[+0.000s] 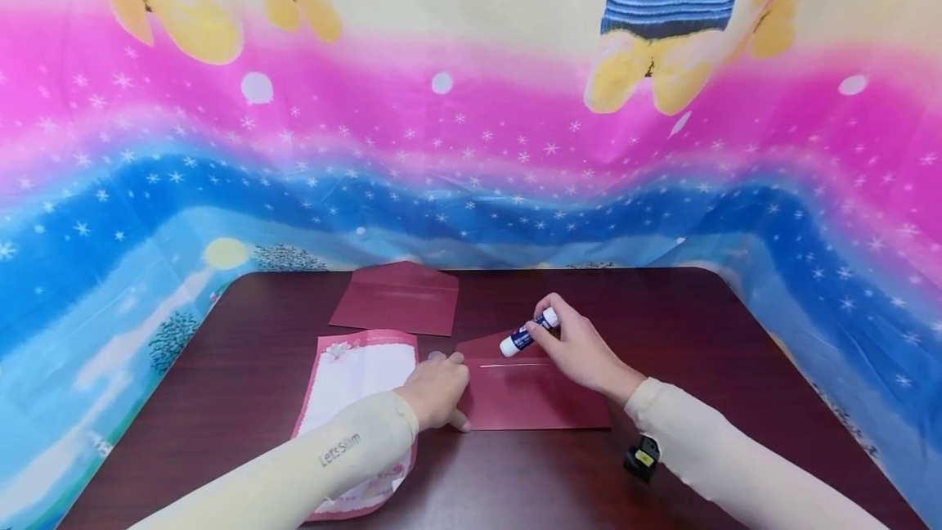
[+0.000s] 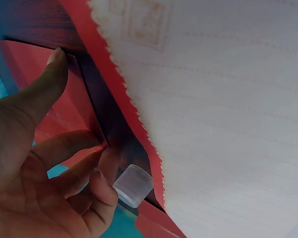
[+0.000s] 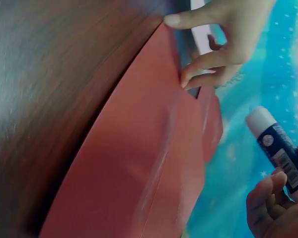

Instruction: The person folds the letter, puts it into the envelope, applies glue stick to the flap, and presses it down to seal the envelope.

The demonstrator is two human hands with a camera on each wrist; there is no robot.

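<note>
A dark red envelope (image 1: 540,403) lies with its flap unfolded, a whitish streak (image 1: 508,366) running along its fold line. My left hand (image 1: 436,389) rests at its left edge; in the left wrist view the thumb and fingertips touch that edge, spread apart. Beside those fingers is a small translucent cap (image 2: 133,186). Above the flap, my right hand (image 1: 585,348) grips a glue stick (image 1: 526,334) with a blue label and white ends between thumb and fingers. The right wrist view shows the glue stick (image 3: 280,153) tilted, apart from the envelope.
A second red envelope (image 1: 401,305) lies farther back, left of the middle. White letter paper with a pink floral border (image 1: 356,383) lies under my left forearm, its edges curling up. A patterned cloth (image 1: 471,129) hangs behind the dark wooden table (image 1: 655,301).
</note>
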